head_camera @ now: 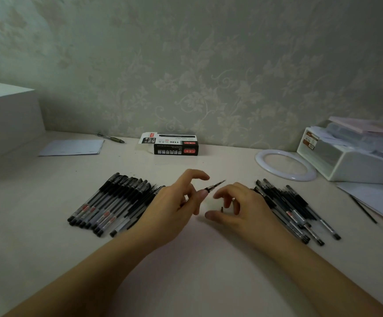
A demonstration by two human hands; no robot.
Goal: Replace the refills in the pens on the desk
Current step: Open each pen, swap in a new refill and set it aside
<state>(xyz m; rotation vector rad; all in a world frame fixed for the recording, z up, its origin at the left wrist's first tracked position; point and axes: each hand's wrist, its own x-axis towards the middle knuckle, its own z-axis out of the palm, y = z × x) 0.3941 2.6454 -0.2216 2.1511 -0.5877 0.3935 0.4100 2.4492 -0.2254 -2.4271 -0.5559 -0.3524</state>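
Observation:
My left hand (174, 204) holds a black pen (215, 185) at mid-desk, thumb and fingers pinching it just behind its pointed front end, index finger raised. The hand hides the rest of the barrel. My right hand (245, 209) hovers just right of the tip with curled fingers. A small dark pen piece (222, 209) shows between its thumb and fingers; I cannot tell if it is held. One pile of black pens (115, 202) lies to the left and another pile of black pens (293, 209) to the right.
A black refill box (175, 145) stands open by the wall. A white ring (285, 177) and a white organizer (355, 168) sit back right, with papers (382, 200) and a thin refill (364, 211) beside them. A paper sheet (71, 147), a green pen (112, 138) and a large white box (7, 120) are back left.

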